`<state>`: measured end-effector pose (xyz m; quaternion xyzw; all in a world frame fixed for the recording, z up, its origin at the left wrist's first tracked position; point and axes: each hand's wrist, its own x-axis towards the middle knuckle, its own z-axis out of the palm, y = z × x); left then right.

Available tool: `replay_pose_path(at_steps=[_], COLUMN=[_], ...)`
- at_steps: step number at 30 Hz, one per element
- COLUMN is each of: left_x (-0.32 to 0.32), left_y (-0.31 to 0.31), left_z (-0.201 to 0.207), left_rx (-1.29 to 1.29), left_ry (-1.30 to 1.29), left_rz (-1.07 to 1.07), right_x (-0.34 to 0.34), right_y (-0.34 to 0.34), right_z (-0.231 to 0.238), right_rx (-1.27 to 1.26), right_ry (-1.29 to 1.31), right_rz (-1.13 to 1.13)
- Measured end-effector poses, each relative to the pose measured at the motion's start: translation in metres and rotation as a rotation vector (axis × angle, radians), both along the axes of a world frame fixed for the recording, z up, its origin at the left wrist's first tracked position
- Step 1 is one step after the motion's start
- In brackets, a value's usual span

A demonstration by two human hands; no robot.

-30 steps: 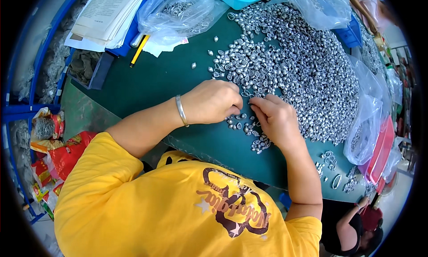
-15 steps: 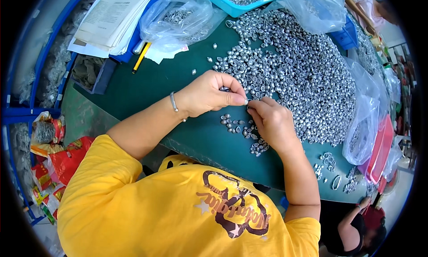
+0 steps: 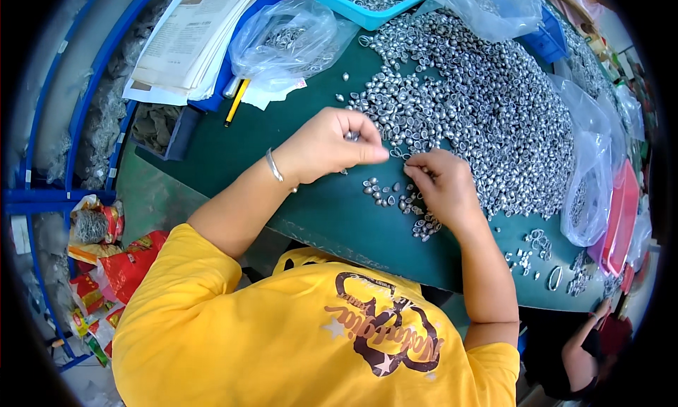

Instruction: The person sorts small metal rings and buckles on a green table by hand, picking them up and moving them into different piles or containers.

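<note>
A broad heap of small silver-grey, drop-shaped metal pieces (image 3: 487, 110) covers the green table. At its near left edge, my left hand (image 3: 339, 144) has thumb and forefinger pinched together; any piece between the tips is hidden. Just to its right, my right hand (image 3: 445, 184) also pinches, its tips pointing left over the edge of the heap. What those fingers hold is too small to make out. The fingertips of both hands are a short gap apart. Below them lies a small separate group of the same metal pieces (image 3: 385, 195).
Along the back stand a turquoise basket (image 3: 364, 15), a clear plastic bag (image 3: 286, 40) and stacked papers (image 3: 191, 47). A yellow pencil (image 3: 238, 102) lies at left. A red tray (image 3: 621, 216) and another clear bag (image 3: 590, 195) edge the right side. Another person's arm (image 3: 583, 350) shows lower right.
My hands have moved apart from nearly touching fingertips. The small piece that showed at my left fingertips is no longer visible. The whole view has shifted slightly.
</note>
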<state>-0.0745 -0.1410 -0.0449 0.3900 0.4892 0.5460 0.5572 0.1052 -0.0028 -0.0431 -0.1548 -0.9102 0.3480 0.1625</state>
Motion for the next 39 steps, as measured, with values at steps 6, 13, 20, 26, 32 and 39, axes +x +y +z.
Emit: replay_pose_path(at_steps=[6,13,20,26,32,39], left_x=[0.032,0.037,0.036,0.033,0.034,0.038], left_y=[-0.009,-0.009,-0.007,-0.004,-0.002,0.001], left_z=[0.005,0.001,-0.002,0.009,0.005,0.002], left_rx=[0.029,0.055,0.084,0.033,0.096,0.076], left_ry=[1.129,1.144,1.071,1.004,1.134,1.141], left_rz=[0.114,0.112,0.095,0.291,0.271,0.245], right_x=[0.008,0.009,0.011,0.024,0.021,0.021], right_y=[0.016,-0.018,-0.012,0.015,-0.001,-0.02], right_z=[0.017,0.002,-0.007,0.01,0.009,0.003], right_rx=[-1.192,0.263,0.14,-1.379,-0.619,0.222], right_ry=[0.029,-0.066,0.069,0.152,0.12,-0.122], right_rz=[-0.029,0.137,0.128,0.127,0.189,0.223])
